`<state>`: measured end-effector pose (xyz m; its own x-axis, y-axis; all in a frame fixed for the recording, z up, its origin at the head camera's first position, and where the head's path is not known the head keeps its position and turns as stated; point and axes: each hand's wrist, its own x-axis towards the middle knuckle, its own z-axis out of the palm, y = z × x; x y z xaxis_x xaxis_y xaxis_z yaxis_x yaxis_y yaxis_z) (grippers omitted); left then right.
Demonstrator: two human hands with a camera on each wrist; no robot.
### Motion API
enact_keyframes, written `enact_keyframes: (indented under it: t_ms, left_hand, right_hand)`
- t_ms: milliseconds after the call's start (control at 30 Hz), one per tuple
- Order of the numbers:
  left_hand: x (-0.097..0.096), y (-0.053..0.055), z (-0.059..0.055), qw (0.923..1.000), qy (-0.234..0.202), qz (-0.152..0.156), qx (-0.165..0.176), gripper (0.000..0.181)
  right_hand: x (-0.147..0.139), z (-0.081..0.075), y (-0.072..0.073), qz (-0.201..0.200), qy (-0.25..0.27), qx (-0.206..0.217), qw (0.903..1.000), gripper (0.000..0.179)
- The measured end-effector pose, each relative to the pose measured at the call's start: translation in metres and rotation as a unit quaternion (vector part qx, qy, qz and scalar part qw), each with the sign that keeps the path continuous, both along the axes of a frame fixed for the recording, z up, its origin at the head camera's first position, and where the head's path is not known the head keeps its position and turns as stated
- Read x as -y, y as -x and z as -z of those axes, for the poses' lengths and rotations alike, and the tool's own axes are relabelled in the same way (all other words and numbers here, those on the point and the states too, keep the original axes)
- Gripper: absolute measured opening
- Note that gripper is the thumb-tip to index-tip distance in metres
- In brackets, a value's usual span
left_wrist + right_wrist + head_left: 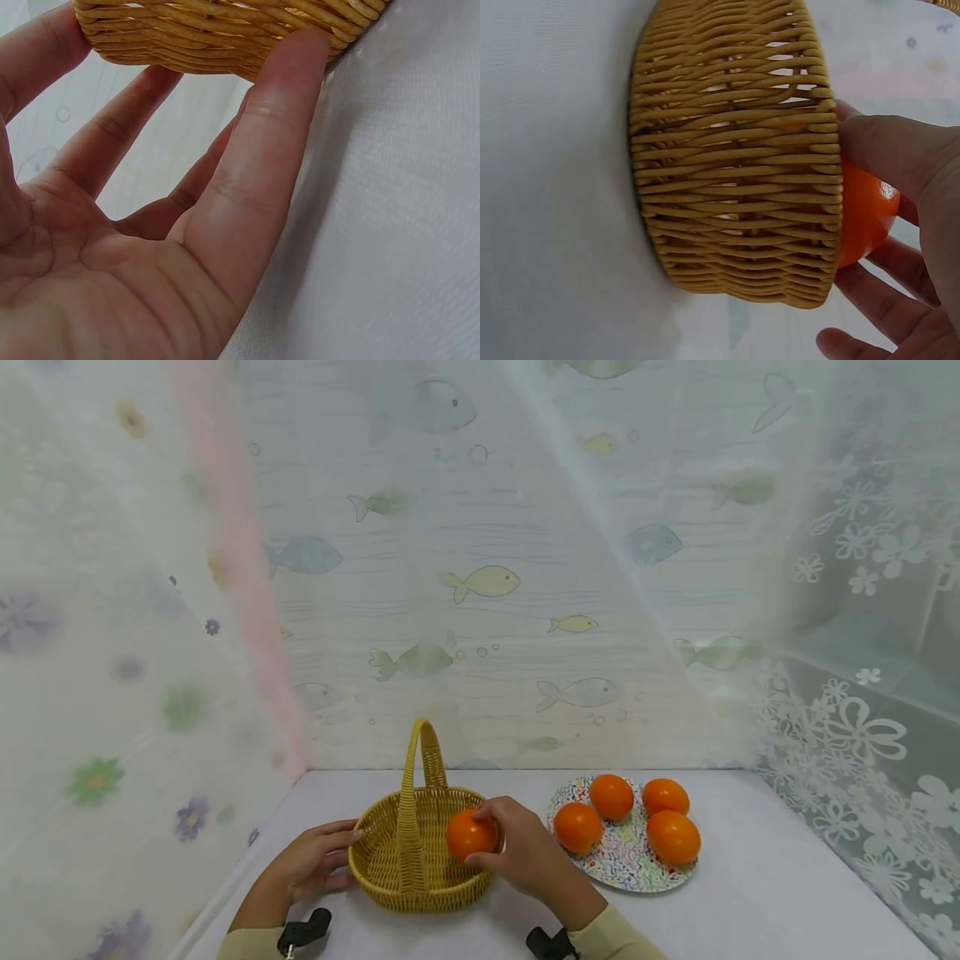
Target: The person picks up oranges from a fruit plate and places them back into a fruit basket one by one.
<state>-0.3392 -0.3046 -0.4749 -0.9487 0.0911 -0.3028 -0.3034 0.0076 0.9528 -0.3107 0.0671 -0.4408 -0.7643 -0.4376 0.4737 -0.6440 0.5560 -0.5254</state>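
Note:
A yellow wicker basket (382, 893) with a tall arched handle stands upright on the table. My right hand (528, 852) grips a glossy orange (471, 837) between thumb and fingers, inside the basket's right rim. In the right wrist view, the wicker wall (735, 180) hides the lower part of this orange (866, 214), while its top shows above the rim. On the other side, my left hand (315, 860) touches the basket's left outer wall. Its fingertips rest against the weave in the left wrist view, the thumb (255, 157) and fingers fairly straight.
To the right of the basket lies a round plate (622, 860) with a colourful speckled pattern, bearing several more oranges (673, 837). A white cloth (765, 893) covers the table. Sheer curtains (487, 710) with fish and flower prints hang behind and at both sides.

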Motion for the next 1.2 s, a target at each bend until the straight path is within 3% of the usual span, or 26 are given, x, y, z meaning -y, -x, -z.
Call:
enact_keyframes:
  t_ms: [400, 600, 800, 1200]
  left_hand:
    - [0.004, -0.002, 0.001, 1.0000, 0.002, 0.004, 0.001, 0.080]
    - [0.000, 0.000, -0.001, 1.0000, 0.007, -0.006, 0.003, 0.077]
    - [-0.001, -0.001, -0.004, 1.0000, 0.008, 0.005, -0.002, 0.076]
    - [0.000, -0.002, -0.004, 0.9999, 0.004, 0.010, -0.003, 0.077]
  right_hand:
    - [0.004, 0.010, 0.002, -0.003, 0.016, 0.043, 0.9989, 0.048]
    - [0.002, 0.009, 0.003, -0.005, 0.016, 0.054, 0.9984, 0.045]
    - [0.002, 0.007, 0.004, 0.004, 0.012, 0.078, 0.9969, 0.039]
    - [0.002, 0.007, 0.003, 0.006, 0.000, 0.084, 0.9964, 0.037]
